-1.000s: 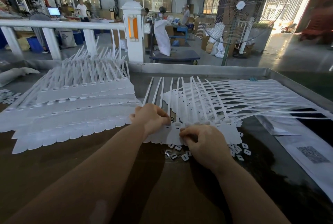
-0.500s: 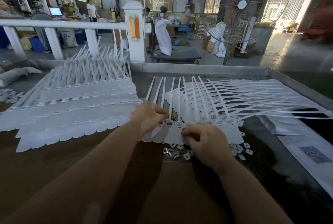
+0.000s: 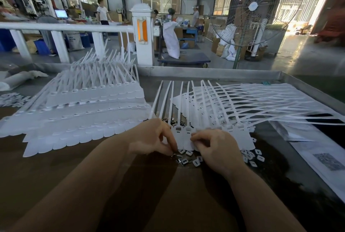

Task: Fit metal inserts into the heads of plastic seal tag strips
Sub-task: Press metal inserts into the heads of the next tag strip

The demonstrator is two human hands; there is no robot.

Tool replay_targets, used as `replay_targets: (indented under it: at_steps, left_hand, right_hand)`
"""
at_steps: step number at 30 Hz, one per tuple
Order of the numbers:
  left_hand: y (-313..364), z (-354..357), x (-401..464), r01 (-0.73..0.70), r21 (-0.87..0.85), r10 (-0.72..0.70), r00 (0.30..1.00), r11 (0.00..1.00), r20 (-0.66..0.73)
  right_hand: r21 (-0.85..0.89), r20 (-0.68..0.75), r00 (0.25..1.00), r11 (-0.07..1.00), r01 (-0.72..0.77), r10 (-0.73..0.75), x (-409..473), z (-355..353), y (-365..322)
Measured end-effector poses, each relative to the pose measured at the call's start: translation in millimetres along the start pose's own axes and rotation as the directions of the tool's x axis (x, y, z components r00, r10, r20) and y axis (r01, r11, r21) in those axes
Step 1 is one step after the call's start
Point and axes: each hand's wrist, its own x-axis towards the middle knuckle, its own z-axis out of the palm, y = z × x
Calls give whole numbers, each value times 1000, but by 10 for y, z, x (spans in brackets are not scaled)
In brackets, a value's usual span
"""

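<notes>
Change: the left hand (image 3: 152,138) has dropped from the strip heads toward the near inserts; a far person has walked right.
Left hand: fingertips pinch a small metal insert (image 3: 174,156) at the near edge of the loose metal inserts (image 3: 188,159).
Right hand (image 3: 214,147): fingers curled, pinching the flat tag end of the seal tag strips (image 3: 186,138) at mid-desk.
Desk (image 3: 56,175): brown surface with a raised metal rim; stacked strips (image 3: 84,116) fill the left side, printed sheets (image 3: 324,159) lie along the right edge.
Room: factory floor beyond, white railing (image 3: 65,27), standing fan (image 3: 252,7), trolley (image 3: 184,59).
Open space: bare near edge, under the forearms.
</notes>
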Motion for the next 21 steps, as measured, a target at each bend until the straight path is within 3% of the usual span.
replay_targets:
  at_steps: [16,21]
  left_hand:
    - [15,81,-31,-20,147,19,1000,989,6]
    - [21,68,8,-12,22,14,998,1000,-63]
  right_hand:
    - [2,6,1000,1000,8,-8,-3,-15,4]
    - [1,3,1000,1000,14,-14,-3,-8,8]
